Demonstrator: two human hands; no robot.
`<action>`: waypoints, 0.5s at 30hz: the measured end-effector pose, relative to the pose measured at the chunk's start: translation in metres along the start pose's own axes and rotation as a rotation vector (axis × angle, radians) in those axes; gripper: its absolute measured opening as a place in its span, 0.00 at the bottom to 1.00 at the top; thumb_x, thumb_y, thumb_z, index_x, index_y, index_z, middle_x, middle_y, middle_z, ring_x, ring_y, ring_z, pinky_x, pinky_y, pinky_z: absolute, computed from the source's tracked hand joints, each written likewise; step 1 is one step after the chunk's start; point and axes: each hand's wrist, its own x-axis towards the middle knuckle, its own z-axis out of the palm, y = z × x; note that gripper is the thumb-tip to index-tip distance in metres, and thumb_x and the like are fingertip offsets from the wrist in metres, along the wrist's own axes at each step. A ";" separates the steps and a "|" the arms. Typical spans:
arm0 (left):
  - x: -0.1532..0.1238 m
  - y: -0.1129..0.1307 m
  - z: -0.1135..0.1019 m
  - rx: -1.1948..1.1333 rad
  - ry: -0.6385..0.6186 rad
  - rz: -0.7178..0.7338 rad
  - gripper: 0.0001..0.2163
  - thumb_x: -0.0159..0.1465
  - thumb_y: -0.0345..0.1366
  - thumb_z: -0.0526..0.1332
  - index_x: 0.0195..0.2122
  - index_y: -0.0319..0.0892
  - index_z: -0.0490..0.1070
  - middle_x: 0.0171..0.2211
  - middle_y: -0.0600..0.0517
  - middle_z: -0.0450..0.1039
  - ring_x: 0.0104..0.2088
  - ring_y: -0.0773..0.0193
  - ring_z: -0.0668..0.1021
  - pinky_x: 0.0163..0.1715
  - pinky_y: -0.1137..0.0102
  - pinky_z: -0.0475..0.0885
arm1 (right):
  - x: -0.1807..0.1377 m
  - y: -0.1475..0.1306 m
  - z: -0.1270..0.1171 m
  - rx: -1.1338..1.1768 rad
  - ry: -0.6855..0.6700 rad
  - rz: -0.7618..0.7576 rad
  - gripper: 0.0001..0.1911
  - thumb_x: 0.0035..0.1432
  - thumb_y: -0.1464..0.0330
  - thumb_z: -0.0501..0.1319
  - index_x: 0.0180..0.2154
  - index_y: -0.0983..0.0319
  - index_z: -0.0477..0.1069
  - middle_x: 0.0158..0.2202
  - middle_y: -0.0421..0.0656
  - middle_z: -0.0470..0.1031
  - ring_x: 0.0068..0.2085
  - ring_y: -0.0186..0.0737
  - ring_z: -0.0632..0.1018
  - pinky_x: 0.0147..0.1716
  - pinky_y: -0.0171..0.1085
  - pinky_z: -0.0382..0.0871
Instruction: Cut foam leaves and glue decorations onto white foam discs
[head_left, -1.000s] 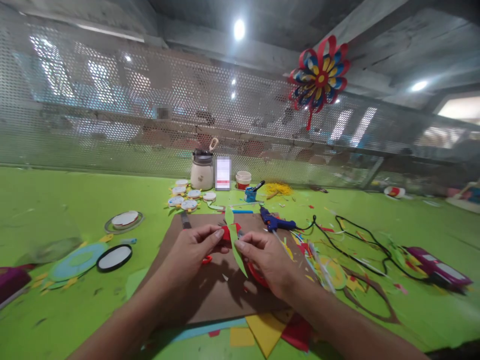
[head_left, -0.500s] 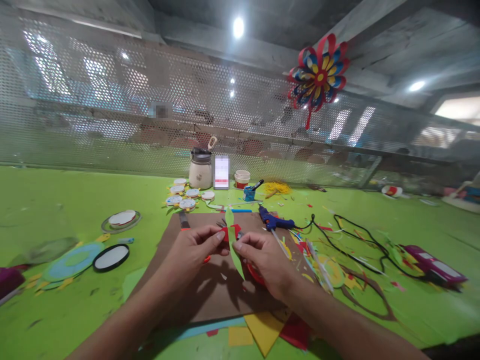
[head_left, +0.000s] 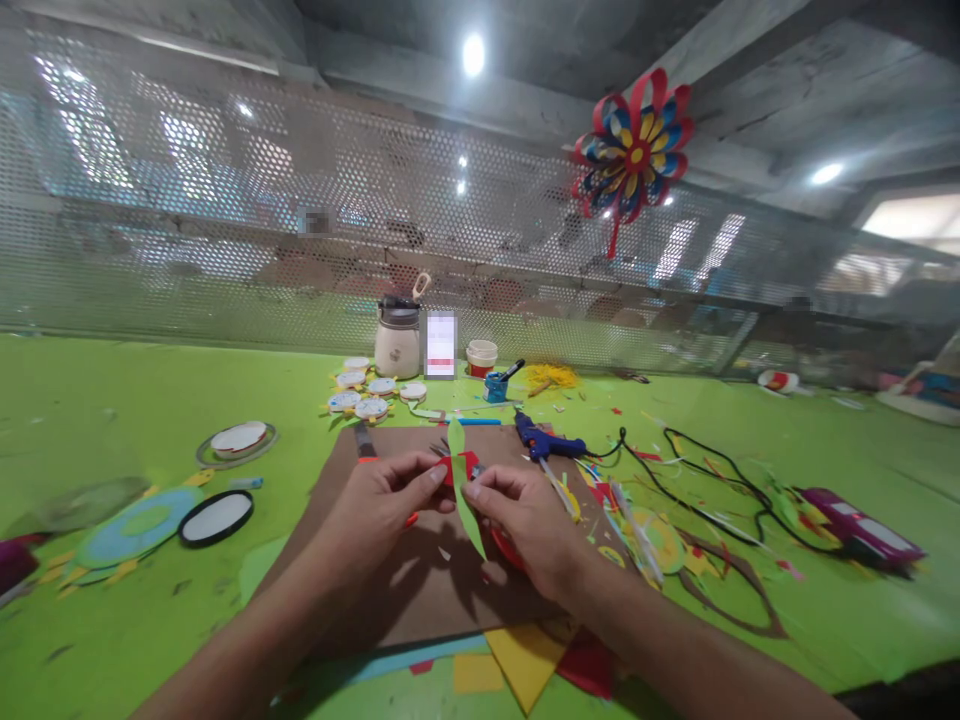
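Both my hands meet over a brown cardboard sheet (head_left: 420, 590) on the green table. My left hand (head_left: 382, 500) pinches a small red paper piece (head_left: 469, 462) between thumb and fingers. My right hand (head_left: 525, 515) pinches a long green leaf-shaped paper strip (head_left: 466, 515) that crosses the red piece and points up and down. The two pieces touch where my fingertips meet. Red scissors handles (head_left: 411, 520) peek from under my left hand.
A blue glue gun (head_left: 544, 445) with a black cord (head_left: 712, 480) lies right of the cardboard. Paper circles (head_left: 217, 517), small white discs (head_left: 367, 395), a jar (head_left: 397, 345), cups and scraps lie around. A mesh wall stands behind. A paper flower (head_left: 634, 155) hangs above.
My hands have stayed together on the red and green pieces. The view has shifted slightly, and the green strip has tilted a little.
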 end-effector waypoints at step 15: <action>0.001 -0.002 -0.003 -0.014 -0.053 -0.004 0.10 0.56 0.42 0.66 0.28 0.41 0.73 0.26 0.53 0.72 0.22 0.67 0.72 0.23 0.73 0.71 | 0.002 0.004 -0.003 -0.141 0.018 -0.050 0.20 0.49 0.53 0.65 0.23 0.63 0.68 0.18 0.36 0.66 0.19 0.29 0.63 0.20 0.31 0.55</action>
